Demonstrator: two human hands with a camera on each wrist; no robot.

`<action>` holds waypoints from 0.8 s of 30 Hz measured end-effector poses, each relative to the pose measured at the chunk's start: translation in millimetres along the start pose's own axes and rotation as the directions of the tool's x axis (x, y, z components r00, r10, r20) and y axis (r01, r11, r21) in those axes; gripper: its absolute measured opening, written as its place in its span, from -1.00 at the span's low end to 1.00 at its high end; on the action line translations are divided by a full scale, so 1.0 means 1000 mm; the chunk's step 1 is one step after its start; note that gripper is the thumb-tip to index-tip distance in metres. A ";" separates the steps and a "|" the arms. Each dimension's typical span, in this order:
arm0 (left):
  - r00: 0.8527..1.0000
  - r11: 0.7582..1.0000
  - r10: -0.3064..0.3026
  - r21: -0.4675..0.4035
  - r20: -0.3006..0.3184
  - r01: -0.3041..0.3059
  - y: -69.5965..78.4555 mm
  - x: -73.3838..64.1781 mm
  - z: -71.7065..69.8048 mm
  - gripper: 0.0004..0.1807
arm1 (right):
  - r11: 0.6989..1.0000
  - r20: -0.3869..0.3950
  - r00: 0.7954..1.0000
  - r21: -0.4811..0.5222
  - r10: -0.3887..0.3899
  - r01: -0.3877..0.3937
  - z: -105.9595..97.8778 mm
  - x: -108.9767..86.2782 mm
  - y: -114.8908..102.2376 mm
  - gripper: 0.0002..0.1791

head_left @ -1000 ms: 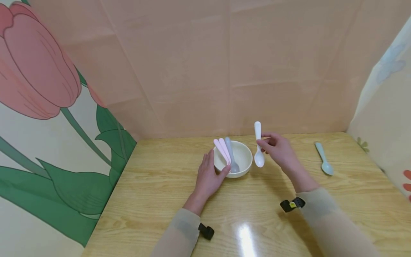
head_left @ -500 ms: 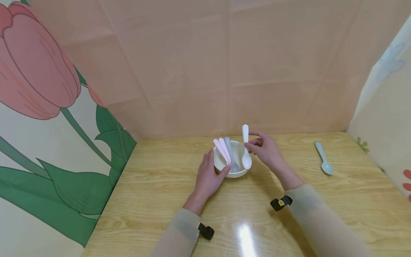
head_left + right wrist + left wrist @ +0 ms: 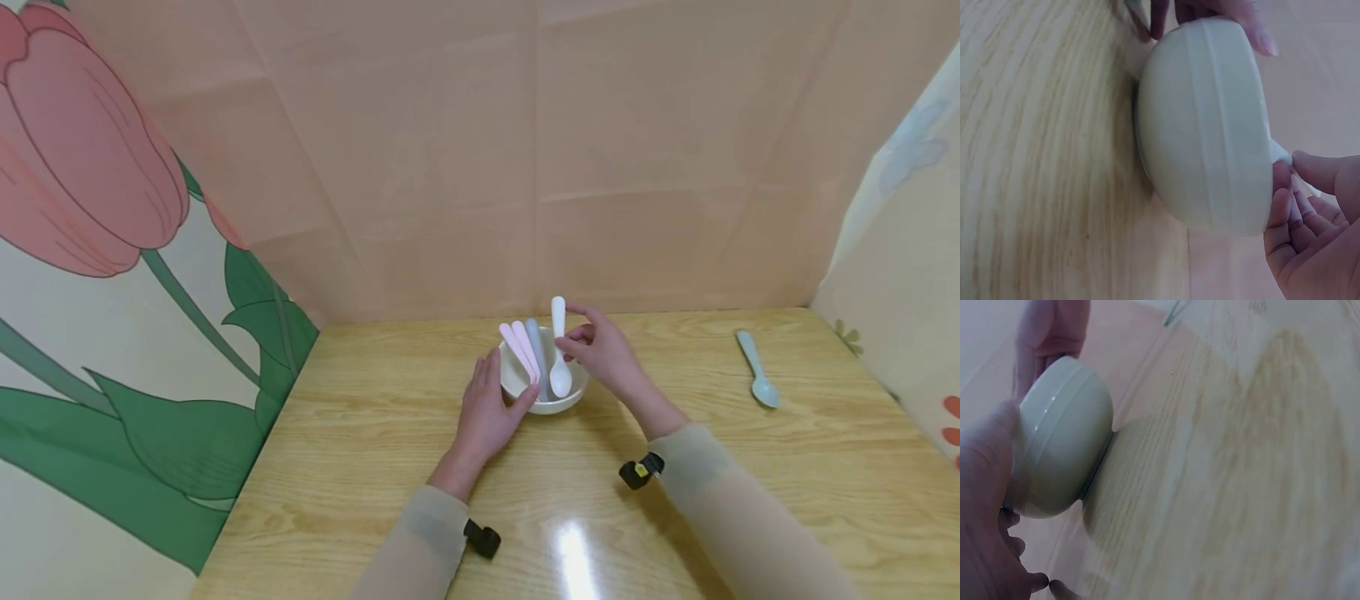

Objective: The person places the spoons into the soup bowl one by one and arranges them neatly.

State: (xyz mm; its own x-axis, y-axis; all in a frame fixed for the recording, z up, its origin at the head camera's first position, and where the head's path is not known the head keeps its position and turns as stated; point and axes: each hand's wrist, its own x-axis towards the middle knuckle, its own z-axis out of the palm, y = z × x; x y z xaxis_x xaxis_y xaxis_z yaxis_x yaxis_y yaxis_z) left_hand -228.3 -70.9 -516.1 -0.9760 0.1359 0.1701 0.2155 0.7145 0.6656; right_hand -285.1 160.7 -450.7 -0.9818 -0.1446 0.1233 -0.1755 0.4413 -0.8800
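A cream bowl [image 3: 555,407] stands upright on the table; its outer wall fills much of both wrist views. Two pink spoons [image 3: 517,348] and a grey-blue spoon [image 3: 534,342] lean in it, handles up. My left hand [image 3: 486,417] holds the bowl from the left, thumb at the near rim and fingers along the far left side. With thumb and fingers, my right hand [image 3: 603,354] pinches a white spoon [image 3: 559,375] by its handle, bowl end down, over the right half of the bowl. Whether its tip touches the bowl's inside cannot be told.
A light blue-green spoon [image 3: 759,371] lies on the wooden table [image 3: 360,450] to the right of the bowl. A pinkish backdrop [image 3: 420,167] rises behind the table's far edge, and a tulip-print panel [image 3: 112,208] stands at the left.
The right hand has carried the white spoon leftward and slightly down, from beside the bowl to over it. The left hand, the bowl and the other spoons stay in place.
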 end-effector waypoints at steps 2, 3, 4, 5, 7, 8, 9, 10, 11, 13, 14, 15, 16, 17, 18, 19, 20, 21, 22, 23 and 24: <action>1.000 1.000 0.002 0.000 -0.002 -0.002 0.000 0.000 0.000 0.16 | 1.000 0.001 1.000 -0.025 0.001 -0.001 0.003 0.001 0.000 -0.25; 1.000 1.000 0.002 0.002 -0.002 -0.002 0.000 0.000 0.000 0.16 | 0.999 0.000 1.000 -0.039 0.002 -0.002 0.004 0.001 0.000 -0.24; 1.000 1.000 0.002 0.002 -0.003 -0.002 0.000 0.000 0.000 0.16 | 0.999 -0.001 1.000 -0.050 0.004 -0.004 0.005 0.001 0.001 -0.23; 1.000 1.000 0.003 0.003 -0.002 -0.003 0.000 0.000 0.000 0.15 | 0.998 -0.002 1.000 -0.059 0.001 -0.001 0.006 0.001 0.001 -0.22; 1.000 1.000 0.002 0.008 -0.001 -0.002 0.000 0.000 0.000 0.15 | 0.997 -0.001 1.000 -0.077 0.000 0.000 0.007 0.002 0.002 -0.20; 1.000 1.000 0.004 0.009 -0.002 -0.004 0.000 0.000 0.000 0.14 | 0.997 -0.001 1.000 -0.083 -0.001 0.000 0.008 0.002 0.002 -0.19; 1.000 1.000 0.004 0.011 -0.001 -0.004 0.001 0.000 -0.001 0.14 | 0.996 0.001 1.000 -0.088 0.000 0.000 0.008 0.002 0.002 -0.18; 1.000 1.000 0.003 0.012 0.000 -0.003 0.001 0.000 -0.001 0.14 | 0.996 0.003 1.000 -0.090 -0.001 0.001 0.008 0.002 0.002 -0.17; 1.000 1.000 0.002 0.012 0.000 -0.002 0.001 0.000 -0.001 0.13 | 0.996 0.005 1.000 -0.090 -0.002 0.003 0.009 0.002 0.002 -0.17; 1.000 1.000 0.003 0.011 -0.001 -0.003 0.001 0.000 -0.001 0.14 | 0.996 0.011 1.000 -0.091 -0.005 0.006 0.009 0.003 0.002 -0.15; 1.000 1.000 0.004 0.010 -0.003 -0.004 0.001 0.000 0.000 0.14 | 0.996 0.013 1.000 -0.093 -0.005 0.007 0.010 0.003 0.002 -0.14; 1.000 1.000 0.003 0.009 -0.002 -0.003 0.000 0.001 0.000 0.14 | 0.995 0.015 1.000 -0.098 -0.007 0.008 0.010 0.004 0.001 -0.14; 1.000 1.000 0.005 0.006 -0.004 -0.005 0.000 0.001 0.000 0.14 | 0.994 0.018 1.000 -0.106 -0.010 0.012 0.010 0.004 0.001 -0.13; 1.000 1.000 0.007 0.006 -0.005 -0.007 0.000 0.001 0.000 0.14 | 0.993 0.021 1.000 -0.115 -0.012 0.014 0.011 0.005 0.000 -0.12; 1.000 1.000 0.009 0.007 -0.006 -0.009 0.000 0.001 0.000 0.14 | 0.992 0.026 1.000 -0.128 -0.014 0.017 0.011 0.005 0.000 -0.11; 1.000 1.000 0.011 0.008 -0.006 -0.011 0.000 0.001 0.000 0.15 | 0.989 0.031 0.999 -0.144 -0.015 0.019 0.012 0.005 -0.001 -0.10; 1.000 1.000 0.013 0.009 -0.007 -0.013 0.000 0.001 0.000 0.15 | 0.987 0.036 0.999 -0.162 -0.015 0.021 0.012 0.005 -0.002 -0.10; 1.000 1.000 0.014 0.010 -0.006 -0.013 0.000 0.001 0.000 0.15 | 0.984 0.041 0.999 -0.177 -0.018 0.025 0.012 0.005 -0.003 -0.09; 1.000 1.000 0.015 0.013 -0.007 -0.015 0.000 0.001 0.000 0.15 | 0.981 0.047 0.999 -0.191 -0.019 0.028 0.012 0.005 -0.003 -0.08; 1.000 1.000 0.017 0.013 -0.007 -0.017 0.000 0.001 0.000 0.15 | 0.978 0.052 0.999 -0.205 -0.017 0.027 0.013 0.005 -0.004 -0.08; 1.000 1.000 0.019 0.012 -0.008 -0.019 0.000 0.001 0.001 0.15 | 0.976 0.056 0.998 -0.216 -0.015 0.027 0.013 0.005 -0.005 -0.07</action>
State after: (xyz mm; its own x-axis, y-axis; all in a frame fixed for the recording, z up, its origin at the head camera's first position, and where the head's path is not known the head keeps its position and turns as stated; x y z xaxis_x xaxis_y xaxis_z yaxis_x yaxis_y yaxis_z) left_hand -229.2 -70.6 -516.8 -0.9714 0.1440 0.1887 0.2336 0.7201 0.6534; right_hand -288.2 146.6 -452.0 -0.9734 -0.2007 0.1107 -0.2135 0.6182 -0.7565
